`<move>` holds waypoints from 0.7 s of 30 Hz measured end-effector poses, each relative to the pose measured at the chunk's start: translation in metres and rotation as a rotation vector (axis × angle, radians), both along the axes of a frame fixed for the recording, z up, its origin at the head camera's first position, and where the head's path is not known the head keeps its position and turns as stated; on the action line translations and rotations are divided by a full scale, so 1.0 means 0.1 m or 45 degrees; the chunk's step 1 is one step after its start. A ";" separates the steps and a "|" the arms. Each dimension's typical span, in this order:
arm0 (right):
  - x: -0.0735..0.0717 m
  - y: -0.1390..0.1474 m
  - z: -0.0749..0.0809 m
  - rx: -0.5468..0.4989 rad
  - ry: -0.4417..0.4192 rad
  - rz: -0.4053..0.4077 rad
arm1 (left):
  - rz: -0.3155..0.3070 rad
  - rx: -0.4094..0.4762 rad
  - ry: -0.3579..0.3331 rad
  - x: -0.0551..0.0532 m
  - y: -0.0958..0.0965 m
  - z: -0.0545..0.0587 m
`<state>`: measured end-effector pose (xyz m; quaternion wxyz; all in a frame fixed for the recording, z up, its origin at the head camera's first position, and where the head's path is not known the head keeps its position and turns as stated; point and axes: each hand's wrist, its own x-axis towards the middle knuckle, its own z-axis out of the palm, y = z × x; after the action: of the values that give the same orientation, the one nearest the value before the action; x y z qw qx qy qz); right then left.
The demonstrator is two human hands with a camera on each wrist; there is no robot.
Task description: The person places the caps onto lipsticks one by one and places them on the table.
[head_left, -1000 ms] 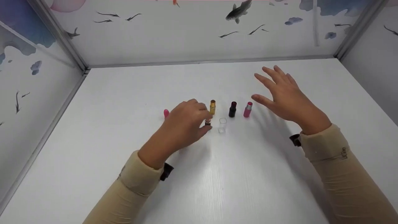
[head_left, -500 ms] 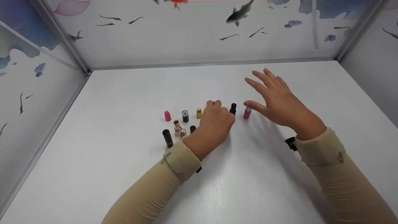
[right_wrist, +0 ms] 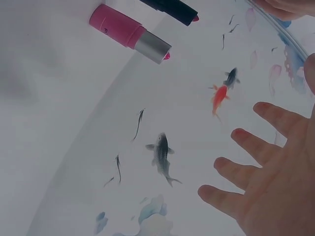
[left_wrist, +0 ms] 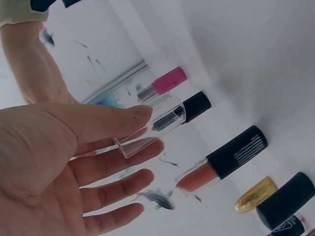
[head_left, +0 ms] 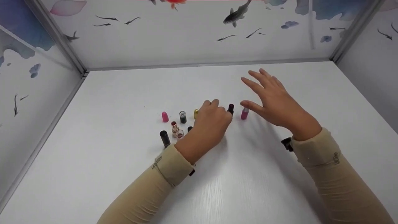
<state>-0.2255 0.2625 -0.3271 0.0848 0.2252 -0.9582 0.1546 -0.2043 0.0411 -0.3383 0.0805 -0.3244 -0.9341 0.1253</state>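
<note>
My left hand pinches a clear plastic cap between thumb and forefinger. In the left wrist view the other fingers are extended, and the cap is off the table. Beneath it stands a coral lipstick with a black base, apart from the cap. An uncapped black lipstick and a pink lipstick with a silver collar stand between the hands. My right hand hovers with its fingers spread, holding nothing, its thumb nearest the pink lipstick. In the head view my left hand hides the clear cap and coral lipstick.
Left of my left hand stand a pink cap, a clear-topped black piece, a gold cap, a rose-gold lipstick and a black tube. Patterned panels edge the white table.
My left hand has moved right, uncovering items on the left, and has picked up the clear cap from the table. My right hand has drifted slightly left, its fingers still spread.
</note>
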 end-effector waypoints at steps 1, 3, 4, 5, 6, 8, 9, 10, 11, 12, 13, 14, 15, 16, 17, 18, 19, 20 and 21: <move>0.00 -0.01 0.00 -0.006 0.007 0.007 | -0.007 0.048 0.009 0.01 -0.04 0.03; 0.00 -0.03 0.01 -0.017 0.018 0.017 | -0.016 0.157 0.013 0.04 -0.13 0.10; 0.00 -0.05 0.02 -0.024 0.026 0.025 | -0.021 0.208 0.024 0.06 -0.18 0.13; 0.00 -0.07 0.03 -0.027 0.028 0.026 | -0.022 0.263 0.033 0.07 -0.24 0.15; 0.00 -0.09 0.04 -0.030 0.029 0.025 | -0.017 0.322 0.034 0.08 -0.29 0.18; -0.01 -0.18 0.06 -0.046 0.030 0.034 | -0.002 0.438 0.036 0.09 -0.43 0.23; -0.01 -0.23 0.07 -0.055 0.030 0.038 | 0.008 0.484 0.041 0.09 -0.50 0.25; -0.01 -0.28 0.07 -0.066 0.034 0.049 | 0.017 0.530 0.048 0.08 -0.57 0.27; -0.01 -0.33 0.08 -0.074 0.042 0.057 | 0.027 0.578 0.044 0.07 -0.63 0.30; -0.01 -0.38 0.08 -0.080 0.054 0.068 | 0.037 0.619 0.042 0.05 -0.69 0.33; -0.01 -0.44 0.09 -0.090 0.073 0.088 | 0.046 0.654 0.043 0.04 -0.76 0.36; -0.01 -0.50 0.09 -0.097 0.092 0.109 | 0.059 0.687 0.042 0.02 -0.81 0.39; -0.01 -0.57 0.09 -0.101 0.103 0.128 | 0.077 0.723 0.034 0.01 -0.87 0.41; -0.01 -0.63 0.09 -0.102 0.111 0.146 | 0.096 0.757 0.021 0.00 -0.92 0.44; -0.01 -0.70 0.09 -0.102 0.111 0.163 | 0.111 0.795 0.008 -0.01 -0.97 0.47; -0.01 -0.77 0.08 -0.107 0.095 0.181 | 0.129 0.829 -0.006 -0.02 -1.01 0.49; -0.02 -0.83 0.08 -0.115 0.070 0.200 | 0.148 0.858 -0.020 -0.02 -1.06 0.51; -0.02 -0.91 0.07 -0.121 0.035 0.214 | 0.167 0.882 -0.034 -0.03 -1.10 0.53; -0.03 -0.98 0.06 -0.122 -0.002 0.227 | 0.186 0.901 -0.048 -0.03 -1.13 0.54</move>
<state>-0.2288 0.1647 -0.3215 0.0807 0.3050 -0.9260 0.2074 -0.2070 -0.0720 -0.2839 0.1614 -0.2112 -0.9417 -0.2064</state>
